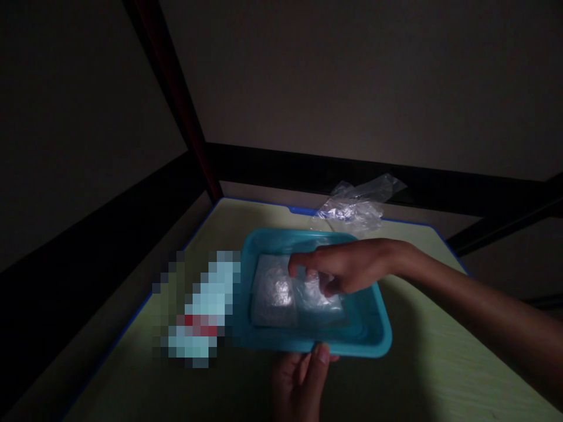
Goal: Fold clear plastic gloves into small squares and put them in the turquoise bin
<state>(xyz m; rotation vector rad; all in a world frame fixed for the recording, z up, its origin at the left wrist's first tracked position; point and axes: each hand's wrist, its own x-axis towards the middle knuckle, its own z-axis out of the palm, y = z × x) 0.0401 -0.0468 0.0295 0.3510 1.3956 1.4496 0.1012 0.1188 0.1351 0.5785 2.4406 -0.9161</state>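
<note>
A blue tray (369, 334) is held above the table, its front rim pinched between the thumb and fingers of my left hand (303, 378). Inside it, on the left, lies a flat, whitish packet in clear plastic (275, 293). Beside that is a second clear plastic packet (319, 302), partly covered by my right hand (341, 264). The right hand reaches in from the right with fingers bent and spread downward over the packets. Its fingertips are close to the plastic; whether they touch it cannot be made out.
A crumpled clear plastic bag (352, 205) lies at the table's back edge. Left of the tray is a pixelated pale object with a red band (206, 310). The pale green table (461, 340) has a blue edge, with walls and dark bars behind.
</note>
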